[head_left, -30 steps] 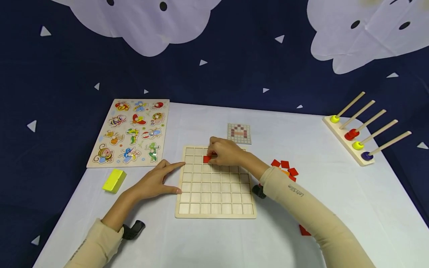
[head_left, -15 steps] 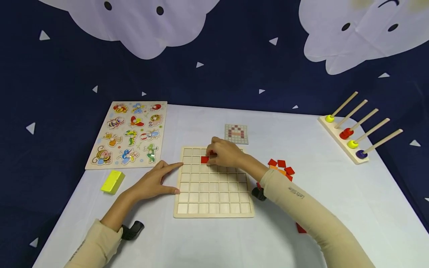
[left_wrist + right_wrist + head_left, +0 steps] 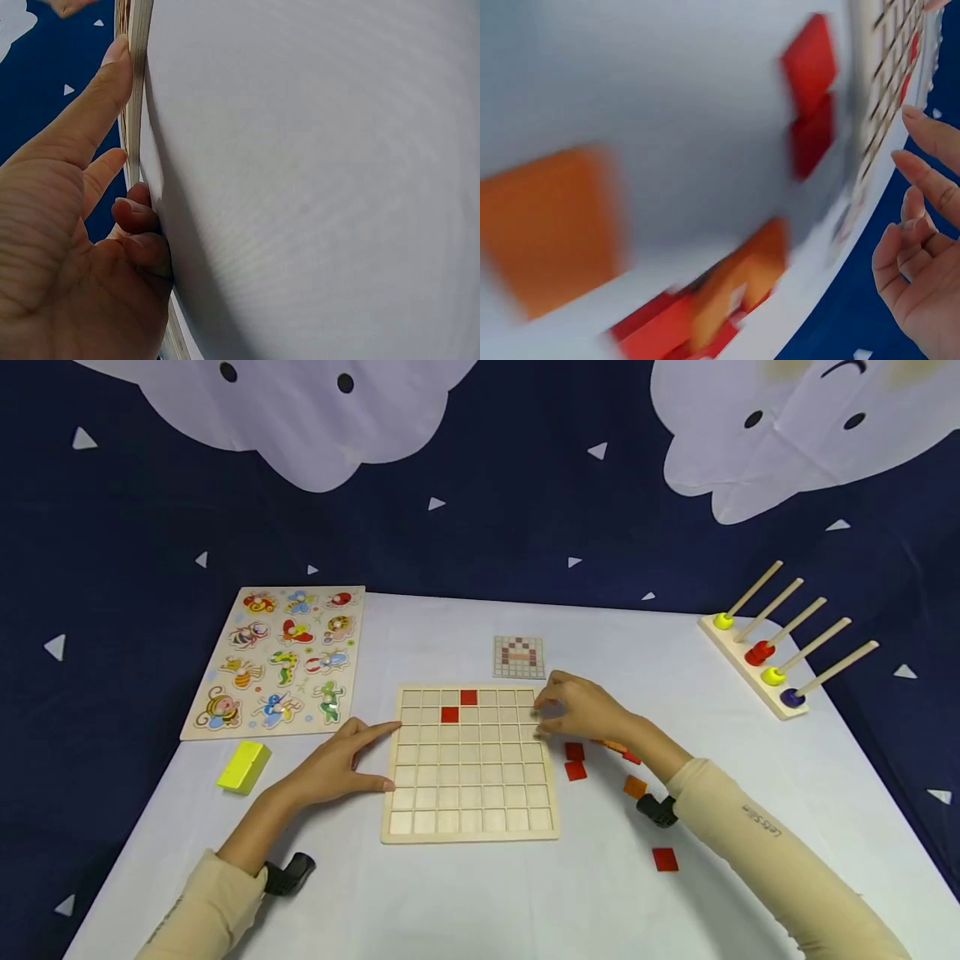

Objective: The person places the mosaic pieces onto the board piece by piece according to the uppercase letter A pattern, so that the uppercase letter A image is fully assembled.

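Observation:
A wooden grid board (image 3: pixel 472 797) lies on the white table with two red square tiles, one (image 3: pixel 468 697) in the top row and one (image 3: pixel 449 715) diagonally below it. Along the board's left edge my left hand (image 3: pixel 333 764) rests with thumb and index finger extended against the rim; in the left wrist view the thumb lies against the board's edge (image 3: pixel 138 90). My right hand (image 3: pixel 581 706) is over the upper right edge, fingers apart and nothing between them. Beneath and beside it are loose red tiles (image 3: pixel 575 770) and orange tiles (image 3: pixel 635 787), some hidden by the wrist.
A small pattern card (image 3: pixel 519 657) lies behind the board. An insect peg puzzle (image 3: pixel 273 664) sits at the back left, a yellow block (image 3: pixel 243 767) in front of it. A peg stacker (image 3: pixel 757 664) stands at the back right. One red tile (image 3: pixel 665 860) lies at the front right.
My right hand has let go of the red tile in the top row and moved right, off the grid towards the loose tiles. The left hand stays at the board's edge.

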Demonstrator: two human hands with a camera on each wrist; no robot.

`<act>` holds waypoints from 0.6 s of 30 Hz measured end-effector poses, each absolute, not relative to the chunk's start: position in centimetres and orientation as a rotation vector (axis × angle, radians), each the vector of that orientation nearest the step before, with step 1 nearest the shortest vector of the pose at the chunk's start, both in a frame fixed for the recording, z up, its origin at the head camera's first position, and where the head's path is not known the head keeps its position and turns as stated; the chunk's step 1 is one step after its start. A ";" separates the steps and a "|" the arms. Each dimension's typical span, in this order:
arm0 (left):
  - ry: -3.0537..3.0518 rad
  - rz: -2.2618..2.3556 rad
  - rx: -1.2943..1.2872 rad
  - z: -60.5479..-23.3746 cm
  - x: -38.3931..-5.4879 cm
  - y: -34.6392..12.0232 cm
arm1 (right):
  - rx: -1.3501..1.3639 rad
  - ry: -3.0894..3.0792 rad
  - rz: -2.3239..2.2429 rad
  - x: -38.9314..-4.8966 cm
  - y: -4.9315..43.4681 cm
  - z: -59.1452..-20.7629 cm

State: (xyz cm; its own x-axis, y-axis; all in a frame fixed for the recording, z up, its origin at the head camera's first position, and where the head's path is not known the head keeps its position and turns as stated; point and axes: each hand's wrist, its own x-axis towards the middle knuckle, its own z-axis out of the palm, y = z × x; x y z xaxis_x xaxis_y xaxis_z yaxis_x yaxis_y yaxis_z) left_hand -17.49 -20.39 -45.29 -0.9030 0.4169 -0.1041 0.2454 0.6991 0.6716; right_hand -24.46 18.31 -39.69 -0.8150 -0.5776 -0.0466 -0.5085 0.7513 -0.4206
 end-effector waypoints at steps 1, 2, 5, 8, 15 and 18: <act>2.659 0.999 0.529 -45.3 -17.5 -20.3 | -0.856 2.780 -0.591 -24.3 19.1 -39.9; 2.659 0.998 0.527 -45.2 -17.5 -20.4 | -0.852 2.783 -0.594 -24.1 19.7 -40.0; 2.660 0.997 0.526 -45.1 -17.5 -20.4 | -0.847 2.784 -0.609 -23.4 21.3 -40.5; 2.664 0.995 0.527 -45.1 -17.6 -20.5 | -0.835 2.773 -0.617 -22.7 22.3 -40.8; 2.658 1.012 0.538 -45.2 -17.5 -20.5 | -0.833 2.771 -0.563 -21.7 23.4 -41.5; 2.657 1.015 0.539 -45.3 -17.5 -20.4 | -0.846 2.789 -0.551 -21.5 23.6 -41.6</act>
State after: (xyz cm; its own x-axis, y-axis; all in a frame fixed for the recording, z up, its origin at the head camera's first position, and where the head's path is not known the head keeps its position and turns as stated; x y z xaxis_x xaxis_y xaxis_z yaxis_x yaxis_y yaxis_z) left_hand -17.55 -20.43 -45.27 -0.9015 0.4221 -0.0956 0.2508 0.6896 0.6793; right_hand -21.48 23.64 -41.57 -0.8232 -0.5648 -0.0585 -0.5001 0.7700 -0.3962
